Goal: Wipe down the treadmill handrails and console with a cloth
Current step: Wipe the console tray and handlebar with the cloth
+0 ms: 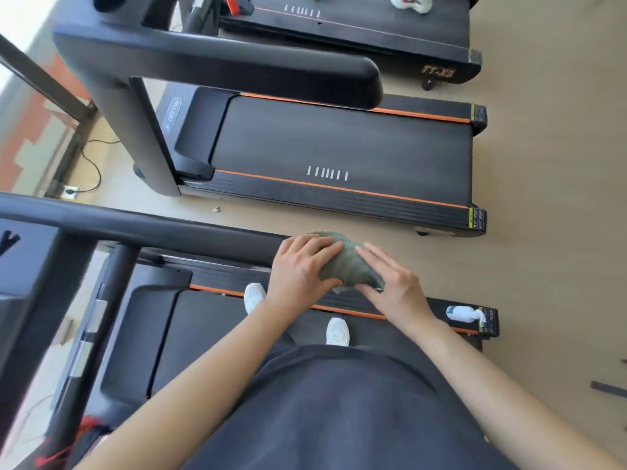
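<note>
Cloth (342,266) looks grey-green, handrail (169,228) black, deck trim (217,290) orange.

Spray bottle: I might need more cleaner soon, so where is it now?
In the head view the spray bottle sits at right, on the treadmill's side rail near its rear corner, just beyond the right hand.
</note>
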Demonstrator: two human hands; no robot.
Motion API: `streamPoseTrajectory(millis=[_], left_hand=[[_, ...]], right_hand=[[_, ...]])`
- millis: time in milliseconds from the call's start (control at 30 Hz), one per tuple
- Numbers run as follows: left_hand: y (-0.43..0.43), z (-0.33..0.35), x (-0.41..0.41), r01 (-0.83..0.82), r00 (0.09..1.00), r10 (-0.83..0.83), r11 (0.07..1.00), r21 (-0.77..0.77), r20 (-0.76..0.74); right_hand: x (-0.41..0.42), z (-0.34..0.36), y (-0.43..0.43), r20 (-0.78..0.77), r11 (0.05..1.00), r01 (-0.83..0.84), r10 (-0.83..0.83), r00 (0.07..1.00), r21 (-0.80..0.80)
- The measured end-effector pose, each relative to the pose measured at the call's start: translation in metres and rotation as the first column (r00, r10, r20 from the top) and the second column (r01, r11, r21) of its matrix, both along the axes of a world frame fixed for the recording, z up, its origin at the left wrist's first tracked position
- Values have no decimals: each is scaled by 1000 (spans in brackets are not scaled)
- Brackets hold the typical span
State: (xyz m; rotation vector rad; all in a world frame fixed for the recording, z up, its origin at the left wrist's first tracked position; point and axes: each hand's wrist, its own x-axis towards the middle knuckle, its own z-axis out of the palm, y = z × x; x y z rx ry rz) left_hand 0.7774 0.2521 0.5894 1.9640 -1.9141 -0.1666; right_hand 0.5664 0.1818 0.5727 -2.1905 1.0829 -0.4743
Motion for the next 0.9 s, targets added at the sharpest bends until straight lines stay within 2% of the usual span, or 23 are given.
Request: streamPoseTrajectory(millis=[133, 200, 333, 600, 733, 900], left_hand=[[-5, -2, -24, 47, 998, -47, 999, -5, 33], [-9, -2, -31, 78, 996, -78, 997, 5, 47], [-19, -7, -44, 145, 984, -144, 989, -2, 103], [-34, -14, -67, 223, 960, -225, 974, 30, 167], [-29, -15, -57, 261, 949, -257, 965, 2, 185], [-12, -12, -40, 175, 974, -164, 983, -61, 159]], right_hand=[[-10, -17, 18, 116, 986, 158, -162, 980, 46], [-13, -22, 25, 155, 970, 209, -227, 962, 121], [-19, -29, 30, 134, 915, 269, -320, 938, 300], [-30, -34, 34, 103, 838, 276, -362, 926, 470], [-35, -36, 38, 145, 812, 230, -357, 923, 537], [-27, -18, 25, 199, 832, 200, -344, 918, 517]])
